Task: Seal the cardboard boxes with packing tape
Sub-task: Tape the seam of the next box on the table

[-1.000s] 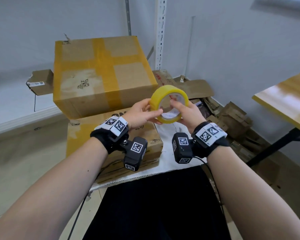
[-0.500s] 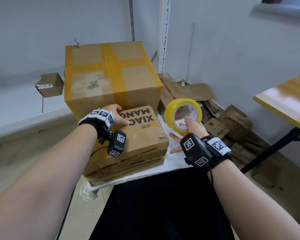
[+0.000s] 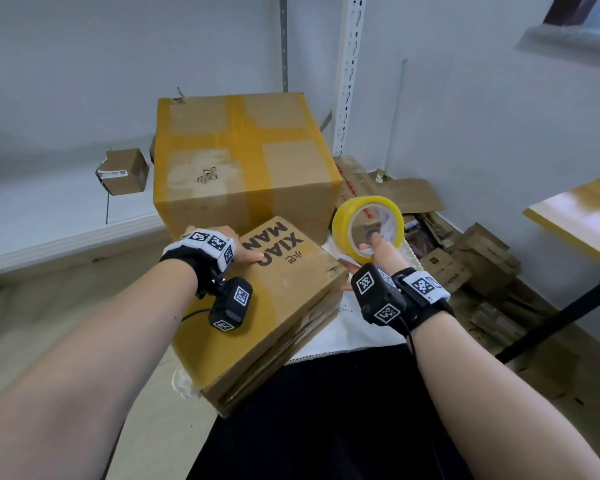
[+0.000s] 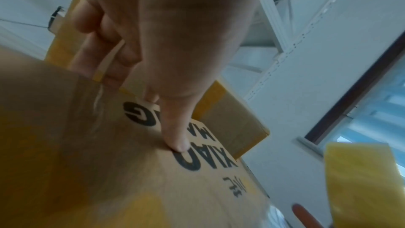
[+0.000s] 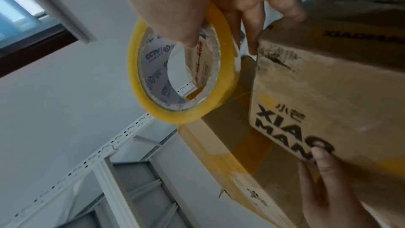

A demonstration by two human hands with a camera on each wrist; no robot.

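From the head view, the left hand rests on the far end of the printed cardboard box, thumb laid across its top and the fingers reaching over the far edge, while the right hand holds the yellow roll of packing tape upright just beside the box's right corner – thumb hooked through the core. Behind stands a large box crossed with yellow tape, and flattened cardboard lies piled on the floor to the right, near a wooden counter. The left wrist view shows the thumb pressing flat on the lettered top, with the other fingers curled over the edge – a strip of tape seems to run between them, though it is blurred. In the right wrist view, the right hand's thumb sits inside the roll and its fingertips touch the box's corner; the left hand's fingers grip the far edge.
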